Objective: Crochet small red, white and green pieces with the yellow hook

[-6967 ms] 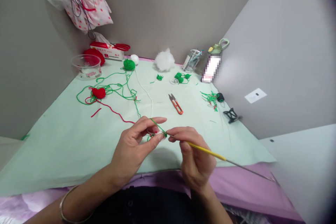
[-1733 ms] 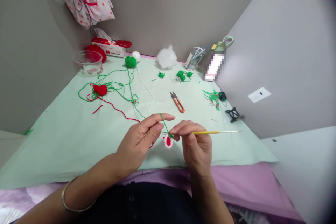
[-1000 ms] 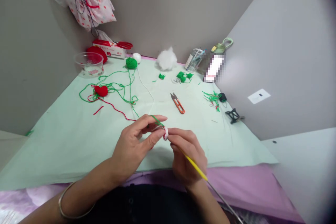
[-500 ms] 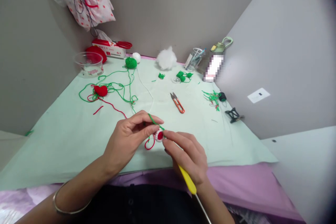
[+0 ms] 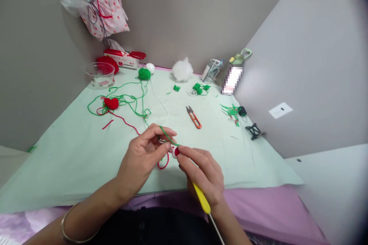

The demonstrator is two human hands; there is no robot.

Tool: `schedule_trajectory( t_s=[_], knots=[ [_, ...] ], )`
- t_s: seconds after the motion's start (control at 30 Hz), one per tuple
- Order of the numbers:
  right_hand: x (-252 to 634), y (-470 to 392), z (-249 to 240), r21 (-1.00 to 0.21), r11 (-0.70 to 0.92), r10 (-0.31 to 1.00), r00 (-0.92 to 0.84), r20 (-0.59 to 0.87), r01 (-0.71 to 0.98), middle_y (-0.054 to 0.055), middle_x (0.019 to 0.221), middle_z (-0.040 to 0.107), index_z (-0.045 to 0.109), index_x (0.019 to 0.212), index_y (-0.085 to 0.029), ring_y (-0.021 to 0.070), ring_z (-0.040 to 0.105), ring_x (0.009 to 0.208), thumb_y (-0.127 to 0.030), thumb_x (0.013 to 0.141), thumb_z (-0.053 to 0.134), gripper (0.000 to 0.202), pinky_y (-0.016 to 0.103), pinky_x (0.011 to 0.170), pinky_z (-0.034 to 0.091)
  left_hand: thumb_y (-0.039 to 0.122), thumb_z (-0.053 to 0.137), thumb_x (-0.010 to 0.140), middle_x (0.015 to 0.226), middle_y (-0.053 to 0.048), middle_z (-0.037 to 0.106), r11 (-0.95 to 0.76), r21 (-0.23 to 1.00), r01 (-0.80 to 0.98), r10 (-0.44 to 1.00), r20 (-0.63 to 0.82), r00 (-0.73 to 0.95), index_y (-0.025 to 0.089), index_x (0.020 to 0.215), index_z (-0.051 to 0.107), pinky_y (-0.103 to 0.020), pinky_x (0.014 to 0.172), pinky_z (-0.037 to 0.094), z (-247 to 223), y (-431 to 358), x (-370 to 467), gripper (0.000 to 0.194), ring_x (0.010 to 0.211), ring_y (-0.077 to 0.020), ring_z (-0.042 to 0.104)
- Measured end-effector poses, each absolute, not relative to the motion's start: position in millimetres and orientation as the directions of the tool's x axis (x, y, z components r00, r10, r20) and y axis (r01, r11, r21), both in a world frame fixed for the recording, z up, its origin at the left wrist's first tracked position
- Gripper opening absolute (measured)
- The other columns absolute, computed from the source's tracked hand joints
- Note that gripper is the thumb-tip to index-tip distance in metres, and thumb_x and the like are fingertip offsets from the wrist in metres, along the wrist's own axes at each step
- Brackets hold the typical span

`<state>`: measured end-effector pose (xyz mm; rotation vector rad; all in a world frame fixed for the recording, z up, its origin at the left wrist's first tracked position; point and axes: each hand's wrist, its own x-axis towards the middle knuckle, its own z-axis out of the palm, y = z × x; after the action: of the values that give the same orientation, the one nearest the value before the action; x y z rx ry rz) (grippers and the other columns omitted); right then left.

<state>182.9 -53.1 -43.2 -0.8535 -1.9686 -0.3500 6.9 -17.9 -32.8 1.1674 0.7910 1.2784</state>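
Between my hands is a small white-and-red crochet piece (image 5: 174,151). My left hand (image 5: 148,147) pinches its left side between thumb and fingers, and green yarn (image 5: 167,134) runs over the index finger. My right hand (image 5: 202,172) is closed round a yellow-handled crochet hook (image 5: 202,198), whose shaft end points down toward me. The right thumb and index fingertip also touch the piece's right side; the hook's working tip is hidden. A loop of red yarn (image 5: 163,167) hangs below the piece.
Small orange snips (image 5: 193,117) lie ahead of my hands. To the left are a red crocheted heart (image 5: 111,103), tangled green strands and a green yarn ball (image 5: 144,74). Farther back stand white stuffing (image 5: 182,69), a clear tub (image 5: 100,80) and a phone (image 5: 231,80). Green scraps (image 5: 230,110) lie at right.
The crochet piece has turned, so its red centre now faces more to the right and less of it shows. My hands stay close together; the whole view has shifted slightly.
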Motion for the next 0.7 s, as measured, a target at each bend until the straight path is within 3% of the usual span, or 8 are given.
schedule_trajectory(
  t_s=[0.23, 0.4, 0.57, 0.7],
  knots=[
    [179.9, -55.3, -38.5, -0.099, 0.738, 0.419, -0.338, 0.843, 0.667, 0.017, 0.105, 0.081, 0.073, 0.108, -0.010, 0.0210, 0.074, 0.095, -0.004, 0.096, 0.061, 0.018, 0.032, 0.081, 0.065, 0.018, 0.070, 0.094, 0.089, 0.001, 0.069, 0.049, 0.918, -0.394, 0.954, 0.075, 0.292, 0.027, 0.101, 0.080, -0.020, 0.080, 0.049, -29.0, -19.1, 0.8, 0.014, 0.085, -0.0122, 0.061],
    [179.7, -54.7, -38.2, -0.092, 0.743, 0.405, -0.335, 0.851, 0.663, 0.017, 0.106, 0.081, 0.073, 0.110, -0.010, 0.0216, 0.075, 0.096, -0.004, 0.094, 0.063, 0.020, 0.032, 0.081, 0.065, 0.027, 0.075, 0.093, 0.098, -0.001, 0.068, -0.036, 0.967, -0.251, 0.945, 0.115, 0.306, 0.027, 0.108, 0.080, -0.023, 0.079, 0.053, -23.5, -19.7, -1.2, 0.015, 0.086, -0.0136, 0.064],
    [180.7, -52.1, -41.7, -0.104, 0.748, 0.401, -0.322, 0.858, 0.655, 0.016, 0.109, 0.081, 0.071, 0.118, -0.013, 0.0220, 0.077, 0.097, -0.002, 0.094, 0.062, 0.029, 0.033, 0.079, 0.066, 0.024, 0.075, 0.090, 0.098, -0.002, 0.066, -0.112, 0.984, -0.139, 0.954, 0.146, 0.260, 0.024, 0.109, 0.079, -0.024, 0.068, 0.056, -23.2, -20.0, 4.6, 0.019, 0.080, -0.0138, 0.065],
    [177.4, -51.4, -44.6, -0.129, 0.736, 0.410, -0.285, 0.867, 0.665, 0.015, 0.110, 0.081, 0.072, 0.120, -0.015, 0.0213, 0.076, 0.093, -0.002, 0.094, 0.061, 0.030, 0.033, 0.076, 0.066, 0.017, 0.071, 0.091, 0.100, -0.003, 0.069, -0.292, 0.956, 0.010, 0.944, 0.287, 0.160, 0.024, 0.114, 0.077, -0.027, 0.083, 0.059, -28.2, -21.1, 7.4, 0.025, 0.088, -0.0150, 0.068]
  ],
)
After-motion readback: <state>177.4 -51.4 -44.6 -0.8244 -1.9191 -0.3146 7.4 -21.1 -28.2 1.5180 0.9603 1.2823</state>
